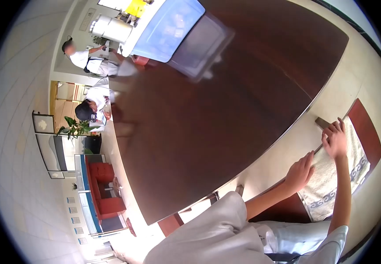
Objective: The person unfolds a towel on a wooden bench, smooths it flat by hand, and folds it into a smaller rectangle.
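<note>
A pale towel (324, 187) with a blue-grey scroll border lies spread over a dark red wooden seat (366, 130) at the lower right. My right hand (334, 138) rests at the towel's far edge, fingers spread and a little bent, thumb apart. Along the towel's left edge is my left hand (301, 174), its fingers stretched out and touching the cloth. Neither hand appears to be holding anything, though part of the fingertips is hard to make out.
A large dark wooden table (225, 119) stands beside the seat. On it are a blue plastic bin (170, 33) and a translucent lid or tray (203, 46). Two people in white shirts and dark caps, one person (95, 99) bent over, are across the table. A potted plant (76, 127) stands behind.
</note>
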Demonstrator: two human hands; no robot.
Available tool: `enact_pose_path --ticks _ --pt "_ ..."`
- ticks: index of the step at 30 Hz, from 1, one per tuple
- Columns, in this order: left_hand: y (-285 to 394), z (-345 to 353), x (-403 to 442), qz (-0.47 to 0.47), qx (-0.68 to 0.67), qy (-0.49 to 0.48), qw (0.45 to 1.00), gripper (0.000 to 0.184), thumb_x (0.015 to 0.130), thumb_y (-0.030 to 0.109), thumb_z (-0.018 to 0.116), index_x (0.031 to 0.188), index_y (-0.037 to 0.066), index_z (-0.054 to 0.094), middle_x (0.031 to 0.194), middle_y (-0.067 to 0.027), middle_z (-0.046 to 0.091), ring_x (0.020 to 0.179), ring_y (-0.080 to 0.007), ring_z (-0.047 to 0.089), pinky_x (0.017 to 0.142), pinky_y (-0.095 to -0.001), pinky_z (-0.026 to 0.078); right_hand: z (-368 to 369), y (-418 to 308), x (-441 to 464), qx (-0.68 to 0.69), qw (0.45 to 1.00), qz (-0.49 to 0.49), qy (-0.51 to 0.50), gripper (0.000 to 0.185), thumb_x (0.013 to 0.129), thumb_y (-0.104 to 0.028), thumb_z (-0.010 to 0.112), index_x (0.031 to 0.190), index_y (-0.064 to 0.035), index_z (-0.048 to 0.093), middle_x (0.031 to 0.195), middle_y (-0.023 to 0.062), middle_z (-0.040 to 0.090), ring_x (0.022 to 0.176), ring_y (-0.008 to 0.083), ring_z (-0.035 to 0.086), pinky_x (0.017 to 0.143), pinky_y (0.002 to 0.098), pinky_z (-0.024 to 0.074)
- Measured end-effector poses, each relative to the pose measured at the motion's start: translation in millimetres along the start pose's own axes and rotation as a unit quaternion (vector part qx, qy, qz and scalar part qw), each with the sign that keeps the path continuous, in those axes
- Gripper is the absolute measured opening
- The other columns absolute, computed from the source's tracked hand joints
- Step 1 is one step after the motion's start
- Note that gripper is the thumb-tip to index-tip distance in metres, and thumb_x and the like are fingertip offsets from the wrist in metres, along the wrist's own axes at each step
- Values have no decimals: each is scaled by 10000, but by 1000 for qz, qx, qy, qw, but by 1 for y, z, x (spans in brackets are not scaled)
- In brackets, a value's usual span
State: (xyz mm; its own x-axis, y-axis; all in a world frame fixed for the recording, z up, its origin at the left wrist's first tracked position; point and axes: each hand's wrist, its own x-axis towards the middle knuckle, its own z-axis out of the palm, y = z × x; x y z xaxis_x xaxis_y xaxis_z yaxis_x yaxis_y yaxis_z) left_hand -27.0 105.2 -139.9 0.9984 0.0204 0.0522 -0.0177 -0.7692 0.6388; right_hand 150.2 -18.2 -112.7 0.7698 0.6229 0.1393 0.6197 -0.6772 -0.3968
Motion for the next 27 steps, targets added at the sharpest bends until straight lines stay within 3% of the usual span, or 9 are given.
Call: enact_pose_path --ticks 5,8,10,13,15,17,20,24,27 --pt "2 0 0 9 53 16 998 609 1003 267 514 1472 -78 335 1298 -235 574 1058 -325 635 820 -386 549 -5 -3 -2 -14 999 -23 22 186 813 -120 546 943 -32 645 1015 144 606 1078 335 547 1177 518 297" --pt "1 3 -1 9 75 18 997 610 998 260 517 1474 -76 336 1292 -229 579 1052 -317 637 808 -388 553 -7 -16 -27 -28 991 26 126 384 838 -1 579 1219 -46 567 1178 154 544 1168 371 510 1135 492 350" --pt "3 3 2 11 80 23 996 609 996 254 516 1474 -77 336 1287 -228 582 1050 -315 638 804 -389 554 -20 -33 -63 28 985 100 140 359 876 -25 609 1234 -40 578 1194 168 563 1160 381 515 1022 475 395" --pt "1 5 -2 16 86 22 996 609 993 245 515 1474 -81 334 1279 -227 588 1046 -313 640 803 -391 556 -28 -44 -145 -13 969 193 154 261 915 -66 625 1170 -16 606 1152 163 597 1134 361 544 1006 446 421" --pt "0 7 -1 21 80 33 996 606 1001 250 502 1472 -90 329 1269 -230 593 1040 -315 640 803 -390 559 -25 -51 -197 79 934 332 104 250 904 -81 645 1141 -11 607 1087 142 603 1064 340 563 951 439 445" --pt "0 5 1 19 79 27 996 602 1005 255 494 1470 -90 331 1268 -231 593 1038 -316 640 800 -391 560 -19 -64 -228 61 927 362 76 245 891 -93 657 1119 -18 604 1042 128 601 1014 323 572 906 444 457" --pt "1 7 4 27 74 39 996 590 1017 269 473 1464 -91 339 1270 -231 593 1029 -316 640 783 -395 562 -15 -79 -238 -37 936 323 133 243 884 -96 657 1111 -28 602 1033 129 603 1014 322 575 899 451 456" --pt "2 5 0 21 76 34 996 589 1009 269 483 1455 -91 350 1256 -224 598 982 -313 648 758 -399 565 -19 -72 -240 -60 912 379 144 270 886 -113 662 1138 -36 604 1072 121 611 1017 317 579 908 456 455" --pt "2 3 3 25 80 37 996 587 1001 271 492 1444 -91 362 1232 -217 605 953 -309 652 738 -400 566 4 -48 -267 -42 916 358 177 329 878 -97 659 1198 -49 597 1084 135 605 1022 335 576 898 459 462"
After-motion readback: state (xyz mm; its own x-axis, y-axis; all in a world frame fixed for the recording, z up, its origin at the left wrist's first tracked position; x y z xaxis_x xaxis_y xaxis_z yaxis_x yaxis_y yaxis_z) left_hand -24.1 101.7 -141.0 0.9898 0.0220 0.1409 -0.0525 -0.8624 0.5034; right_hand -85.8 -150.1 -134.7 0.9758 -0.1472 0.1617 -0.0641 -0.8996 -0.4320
